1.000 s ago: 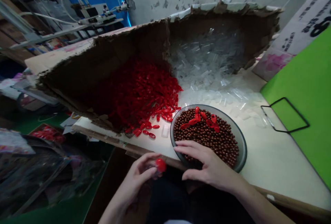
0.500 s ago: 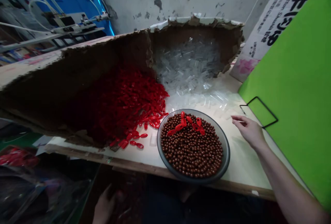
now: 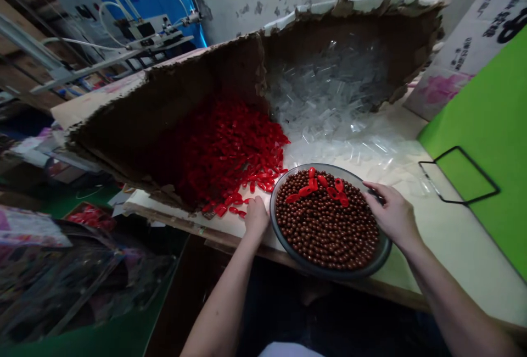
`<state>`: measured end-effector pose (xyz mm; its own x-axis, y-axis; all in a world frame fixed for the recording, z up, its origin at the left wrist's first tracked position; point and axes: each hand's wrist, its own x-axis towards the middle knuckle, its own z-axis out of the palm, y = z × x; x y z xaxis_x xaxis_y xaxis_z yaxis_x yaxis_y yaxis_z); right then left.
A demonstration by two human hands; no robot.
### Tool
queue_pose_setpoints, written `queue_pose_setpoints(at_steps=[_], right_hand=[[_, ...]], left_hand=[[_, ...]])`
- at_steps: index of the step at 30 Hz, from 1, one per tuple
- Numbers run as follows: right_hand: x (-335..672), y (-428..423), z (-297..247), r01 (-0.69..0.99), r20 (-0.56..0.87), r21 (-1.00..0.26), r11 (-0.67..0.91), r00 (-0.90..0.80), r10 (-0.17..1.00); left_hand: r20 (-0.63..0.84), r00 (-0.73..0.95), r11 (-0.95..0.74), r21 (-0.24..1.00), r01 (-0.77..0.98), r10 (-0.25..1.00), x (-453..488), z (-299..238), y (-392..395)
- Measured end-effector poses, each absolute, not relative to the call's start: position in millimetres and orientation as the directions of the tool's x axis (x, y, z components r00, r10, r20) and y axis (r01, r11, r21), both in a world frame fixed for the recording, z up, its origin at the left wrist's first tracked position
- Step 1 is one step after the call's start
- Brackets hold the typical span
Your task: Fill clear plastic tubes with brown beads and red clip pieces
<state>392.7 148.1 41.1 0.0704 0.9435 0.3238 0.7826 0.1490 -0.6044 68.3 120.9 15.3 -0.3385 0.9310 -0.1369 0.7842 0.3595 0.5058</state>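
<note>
Here's the shallow grey dish [image 3: 329,275] of brown beads [image 3: 325,230], sitting at the near edge of the table [image 3: 461,269], and both hands are on it: the right hand [image 3: 393,217] curls over the rim in a firm grip, while the left hand [image 3: 256,218] bunches its fingers at the opposite rim, though I can't tell whether it's gripping. That two-sided hold looks meant to steady the dish, with red plastic pieces [image 3: 313,187] lying on the beads and a red heap [image 3: 230,148] and clear plastic tubes [image 3: 329,110] banked in the torn cardboard box [image 3: 197,93] just behind.

The brown beads [image 3: 327,230] are smooth and glossy. The red plastic pieces [image 3: 230,148] are glossy; the clear plastic tubes [image 3: 329,99] are smooth and transparent. The corrugated cardboard box [image 3: 164,110] is matt, with rough torn edges. The shallow dish [image 3: 382,250] has a smooth grey rim.
</note>
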Motion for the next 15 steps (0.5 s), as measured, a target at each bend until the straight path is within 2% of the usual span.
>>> queue_pose_setpoints(at_steps=[3,5,6,8,10,12,15], right_hand=[[388,143,51,0.808,0.467,-0.546,0.223,0.072,0.881],[377,133,63,0.796,0.539,-0.553,0.248,0.115,0.834],[367,126,70,0.761,0.534,-0.594,0.262,0.130,0.835],[343,110,84,0.593,0.406,-0.757,0.274,0.097,0.909],[316,94,93,0.355,0.203,-0.911,0.208,-0.053,0.978],[293,82,96,0.173,0.071,-0.979,0.108,-0.209,0.975],[284,77,92,0.104,0.058,-0.991,0.082,-0.224,0.973]], left_hand=[[-0.111,-0.347,0.351,0.524,0.776,0.931,59,21,116],[0.024,-0.366,0.279,0.601,0.749,0.930,55,35,108],[0.130,-0.377,0.205,0.657,0.726,0.917,58,43,103],[0.343,-0.373,0.000,0.737,0.676,0.862,72,60,91],[0.452,-0.298,-0.171,0.745,0.645,0.841,98,74,77],[0.467,-0.174,-0.264,0.727,0.634,0.867,127,83,66],[0.436,-0.031,-0.315,0.696,0.646,0.900,157,85,57]])
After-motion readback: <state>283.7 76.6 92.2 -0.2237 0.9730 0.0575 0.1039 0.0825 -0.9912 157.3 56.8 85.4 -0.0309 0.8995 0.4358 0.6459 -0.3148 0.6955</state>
